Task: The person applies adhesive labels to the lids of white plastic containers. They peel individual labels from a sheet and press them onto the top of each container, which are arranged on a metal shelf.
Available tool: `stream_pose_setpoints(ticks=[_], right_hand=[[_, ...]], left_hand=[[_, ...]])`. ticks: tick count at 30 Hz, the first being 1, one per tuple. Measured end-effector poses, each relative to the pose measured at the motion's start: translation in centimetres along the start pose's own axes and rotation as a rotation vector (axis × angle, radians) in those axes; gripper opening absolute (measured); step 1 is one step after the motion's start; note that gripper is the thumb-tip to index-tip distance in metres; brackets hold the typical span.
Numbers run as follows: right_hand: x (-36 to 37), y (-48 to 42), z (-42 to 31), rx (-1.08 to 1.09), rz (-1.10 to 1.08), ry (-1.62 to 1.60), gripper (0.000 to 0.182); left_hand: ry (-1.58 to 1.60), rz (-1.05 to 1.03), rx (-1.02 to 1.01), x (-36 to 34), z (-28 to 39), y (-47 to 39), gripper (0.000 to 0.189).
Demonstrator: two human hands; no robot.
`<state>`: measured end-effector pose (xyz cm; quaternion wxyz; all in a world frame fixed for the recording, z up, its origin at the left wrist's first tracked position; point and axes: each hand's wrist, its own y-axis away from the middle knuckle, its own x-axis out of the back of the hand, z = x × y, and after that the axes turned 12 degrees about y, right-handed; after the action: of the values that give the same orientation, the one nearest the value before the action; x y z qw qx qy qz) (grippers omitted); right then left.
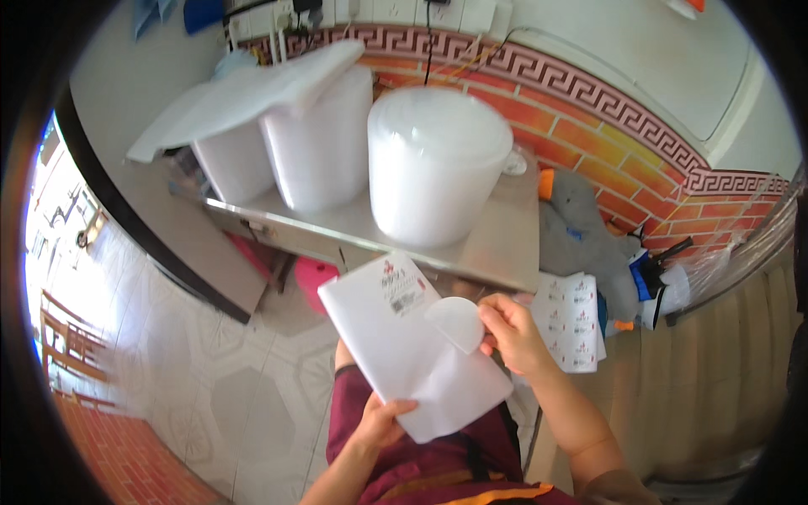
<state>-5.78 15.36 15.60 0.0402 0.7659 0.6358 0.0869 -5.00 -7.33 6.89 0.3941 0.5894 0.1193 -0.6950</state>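
Note:
A white sticker sheet (pixel 404 353) is tilted over my lap, with one printed label (pixel 401 284) near its upper end. My left hand (pixel 382 424) grips the sheet's lower left edge, thumb on top. Between the thumb and fingers of my right hand (pixel 511 334) is a thin white piece with a rounded edge (pixel 456 320), which looks like a sticker turned blank side up. It overlaps the sheet's right side; whether it is still attached there, I cannot tell.
A white translucent cylindrical tub (pixel 435 170) and two more stand on a metal-edged table (pixel 505 246), a white sheet (pixel 252 107) draped over those two. Printed label sheets (pixel 568 322) lie on a bench (pixel 682 391) beside a grey cloth item (pixel 574 221). A pink object (pixel 315 281) shows under the table.

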Motion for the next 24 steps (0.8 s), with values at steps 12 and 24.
stream_pose_setpoints(ticks=[12,24], right_hand=[[0.6,-10.8,-15.4,1.142,0.782,1.054,0.006],[-1.8,-13.2,-15.8,1.014,0.607,1.432,0.01]], left_hand=[[0.058,0.002,0.023,1.1,-0.3,-0.6,0.047],[0.082,-0.035,-0.094,4.0,-1.2,-0.6,0.042]])
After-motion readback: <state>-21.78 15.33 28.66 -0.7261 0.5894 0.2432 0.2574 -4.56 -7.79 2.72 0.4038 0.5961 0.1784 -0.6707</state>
